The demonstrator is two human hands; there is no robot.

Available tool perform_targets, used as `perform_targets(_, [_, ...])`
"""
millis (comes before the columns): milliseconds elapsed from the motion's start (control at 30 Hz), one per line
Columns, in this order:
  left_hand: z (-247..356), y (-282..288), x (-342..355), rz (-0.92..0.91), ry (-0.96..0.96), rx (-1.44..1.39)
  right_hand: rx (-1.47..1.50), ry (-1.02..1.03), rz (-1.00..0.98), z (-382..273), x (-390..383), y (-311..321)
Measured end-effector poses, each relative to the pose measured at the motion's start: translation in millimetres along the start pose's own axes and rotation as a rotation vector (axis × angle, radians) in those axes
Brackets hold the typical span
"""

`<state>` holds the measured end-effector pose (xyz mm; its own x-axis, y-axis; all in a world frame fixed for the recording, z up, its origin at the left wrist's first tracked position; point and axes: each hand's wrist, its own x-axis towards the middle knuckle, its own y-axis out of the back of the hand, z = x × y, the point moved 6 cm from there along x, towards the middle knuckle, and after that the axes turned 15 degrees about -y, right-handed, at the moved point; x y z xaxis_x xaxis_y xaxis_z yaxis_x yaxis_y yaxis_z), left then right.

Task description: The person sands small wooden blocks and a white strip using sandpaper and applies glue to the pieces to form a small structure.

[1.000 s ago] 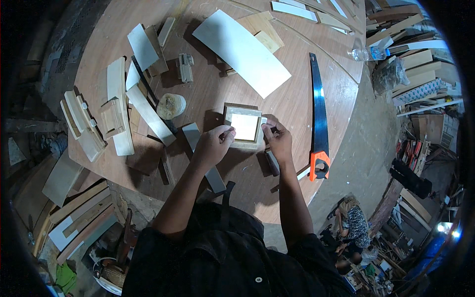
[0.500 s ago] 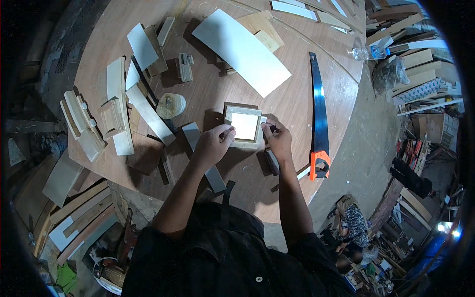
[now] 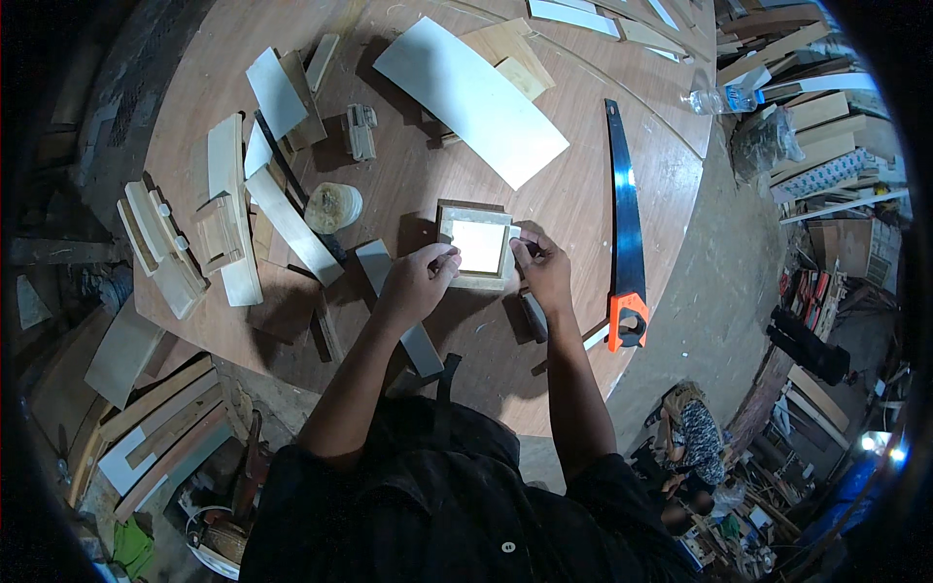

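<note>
A small square wooden frame (image 3: 481,283) lies on the table in front of me, with a bright white panel (image 3: 476,246) inside its raised border. My left hand (image 3: 425,276) grips its left edge, thumb and fingers pinched together there. At the opposite edge my right hand (image 3: 545,273) is closed on the frame's side, thumb toward me. A small pale piece shows beside the right fingertips; whether it is part of the frame I cannot tell. Between the left wrist and the table lies a pale wooden strip (image 3: 374,264).
A handsaw (image 3: 627,214) with an orange and black handle lies to the right. A large white board (image 3: 473,102) rests beyond the frame. On the left are a round tub (image 3: 334,207), long boards (image 3: 294,226) and a slotted wooden piece (image 3: 160,248). A clear bottle (image 3: 724,101) stands at the far right.
The view has shifted very slightly. Both hands keep their hold on the frame, and the other things stay where they were.
</note>
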<state>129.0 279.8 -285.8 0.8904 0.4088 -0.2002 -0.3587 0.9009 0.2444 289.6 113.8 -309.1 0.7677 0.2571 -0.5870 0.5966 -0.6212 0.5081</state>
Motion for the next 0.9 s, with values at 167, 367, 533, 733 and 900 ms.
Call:
perform_targets(167, [2.0, -0.2, -1.2, -0.024, 0.025, 0.035, -0.033, 0.012, 0.002, 1.0, 1.2, -0.9])
perform_targets(367, [2.5, -0.2, -1.6, 0.009, 0.002, 0.0, -0.037, 0.076, 0.041, 6.7, 5.4, -3.1])
perform_targets(533, [3.8, 2.3, -3.7, 0.005, 0.029, -0.011, -0.047, 0.063, 0.03, 7.0, 3.1, -4.2])
perform_targets(733, [-1.2, 1.2, -5.6, 0.007, 0.01, -0.017, -0.059, 0.085, 0.009, 7.2, 3.9, -4.6])
perform_targets(900, [1.5, 0.3, -4.0, 0.025, -0.049, -0.014, 0.017, 0.1, 0.023, 7.1, 2.8, -2.7])
